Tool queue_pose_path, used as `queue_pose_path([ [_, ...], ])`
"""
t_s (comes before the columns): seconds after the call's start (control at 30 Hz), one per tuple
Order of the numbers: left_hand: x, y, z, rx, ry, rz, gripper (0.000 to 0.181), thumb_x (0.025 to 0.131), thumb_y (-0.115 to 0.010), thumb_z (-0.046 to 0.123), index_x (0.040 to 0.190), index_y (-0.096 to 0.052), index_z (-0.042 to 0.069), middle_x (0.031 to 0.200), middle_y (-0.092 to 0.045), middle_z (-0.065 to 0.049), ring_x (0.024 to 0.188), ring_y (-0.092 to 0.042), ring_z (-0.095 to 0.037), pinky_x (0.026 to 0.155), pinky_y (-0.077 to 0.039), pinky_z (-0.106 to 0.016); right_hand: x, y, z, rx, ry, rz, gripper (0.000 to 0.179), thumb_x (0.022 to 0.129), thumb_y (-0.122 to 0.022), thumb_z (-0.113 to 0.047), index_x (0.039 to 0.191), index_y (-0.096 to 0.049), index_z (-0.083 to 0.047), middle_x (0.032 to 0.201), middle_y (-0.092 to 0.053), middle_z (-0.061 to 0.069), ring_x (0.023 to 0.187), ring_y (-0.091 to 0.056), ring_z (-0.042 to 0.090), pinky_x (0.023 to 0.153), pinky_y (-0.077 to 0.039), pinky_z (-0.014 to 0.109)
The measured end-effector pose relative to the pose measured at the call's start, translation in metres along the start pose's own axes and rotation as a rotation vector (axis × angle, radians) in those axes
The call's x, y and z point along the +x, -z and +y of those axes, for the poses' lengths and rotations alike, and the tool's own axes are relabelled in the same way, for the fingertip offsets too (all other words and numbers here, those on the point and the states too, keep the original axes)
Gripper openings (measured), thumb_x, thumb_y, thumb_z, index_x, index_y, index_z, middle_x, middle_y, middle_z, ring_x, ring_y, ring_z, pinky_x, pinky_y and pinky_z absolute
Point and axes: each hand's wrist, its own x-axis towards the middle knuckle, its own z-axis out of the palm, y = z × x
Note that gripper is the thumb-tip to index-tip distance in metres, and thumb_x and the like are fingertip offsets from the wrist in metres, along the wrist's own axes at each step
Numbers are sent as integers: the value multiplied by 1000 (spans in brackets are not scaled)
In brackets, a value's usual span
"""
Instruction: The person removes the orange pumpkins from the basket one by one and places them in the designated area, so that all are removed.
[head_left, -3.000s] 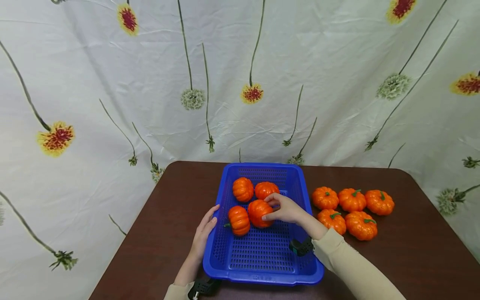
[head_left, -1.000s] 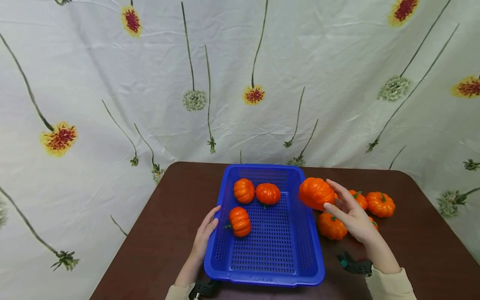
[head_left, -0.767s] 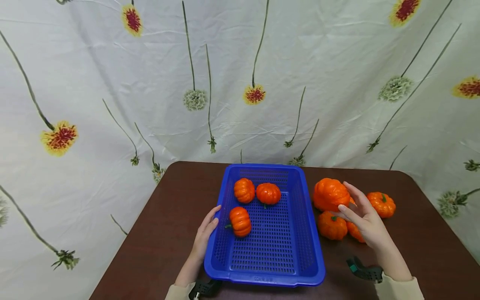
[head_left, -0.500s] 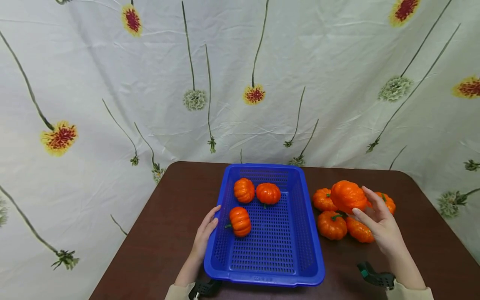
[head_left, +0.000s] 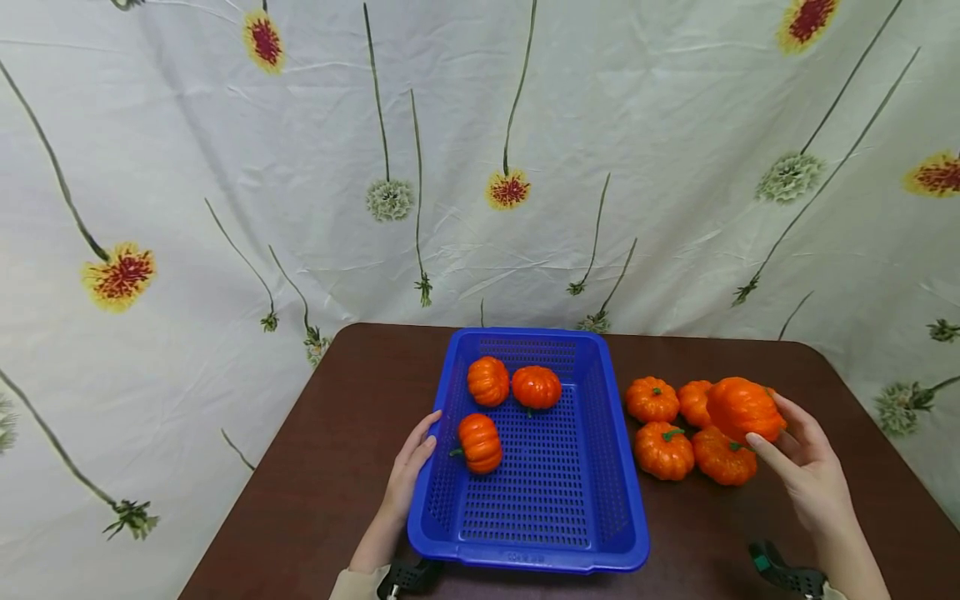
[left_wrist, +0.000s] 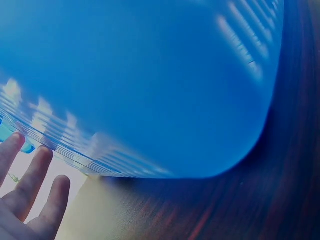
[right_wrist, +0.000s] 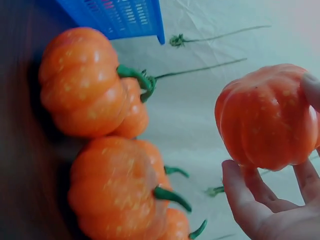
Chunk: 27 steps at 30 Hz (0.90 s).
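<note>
A round, ribbed orange pumpkin with a glossy skin (head_left: 741, 408) is held up in the air over the right-hand part of the table, above a group of similar pumpkins. Pale yellow flecks dot its red-orange surface, and shallow grooves divide it into rounded lobes. The right hand (head_left: 813, 475) grips it from the right, thumb and fingers bent around its sides. The left hand (head_left: 405, 467), its fingers extended and slightly spread, rests against the left side of a rectangular blue plastic basket (head_left: 528, 560) and grasps nothing.

Three ribbed orange pumpkins lie inside the basket: one at the back left (head_left: 488, 382), one beside it (head_left: 536, 388), and one tipped on its side nearer the left wall (head_left: 480, 443), its green stem pointing left. Green-stemmed orange pumpkins stand clustered on the table (head_left: 663, 451) to the right of the basket.

The support is a dark reddish-brown table with rounded far corners (head_left: 322, 467); the left wrist view shows a streaked, wood-like grain. Behind it hangs a creased, pale cloth (head_left: 300, 125) printed with long-stemmed yellow-and-red flowers and whitish-green, ball-shaped heads. The basket has rounded corners, a smooth rim, and walls and floor pierced by rows of narrow slots. A cream sleeve (head_left: 352, 585) covers the left forearm, and black straps encircle both wrists (head_left: 787, 573).
</note>
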Motion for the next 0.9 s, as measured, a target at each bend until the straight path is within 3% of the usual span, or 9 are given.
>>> queue_pose_path([
  [0.23,-1,0,1,-7,9,-2,44,102,-33,19,145,-31,8,144,-34,-21,115,-50,-30,87,-49,-39,-5,25,20,13,-17,91,67,84,-62,10,143,-36,-8,138,-41,3,107,-55,5,77,-49,15],
  [0.37,-1,0,1,-5,12,4,44,102,-34,19,145,-31,8,144,-33,-20,115,-50,-30,87,-49,-38,-6,50,44,47,-51,146,70,83,-65,8,144,-37,-10,142,-37,2,110,-53,4,76,-49,15],
  [0.53,-1,0,1,1,17,13,45,102,-35,19,145,-31,8,145,-33,-19,116,-50,-28,88,-49,-37,-10,58,49,95,-102,223,72,80,-66,11,143,-38,-11,137,-42,-3,107,-54,1,75,-49,14],
  [0.7,0,0,1,12,27,16,45,102,-35,20,145,-31,8,146,-33,-18,118,-49,-29,89,-48,-40,-15,65,51,78,-161,329,72,79,-68,9,142,-41,-14,135,-42,-5,103,-53,-1,71,-48,12],
  [0.9,0,-1,1,26,30,21,45,102,-34,21,145,-32,9,145,-33,-18,118,-48,-31,90,-46,-44,-19,62,44,-24,-280,467,72,78,-72,2,140,-44,-21,128,-42,-12,103,-48,-1,66,-45,7],
])
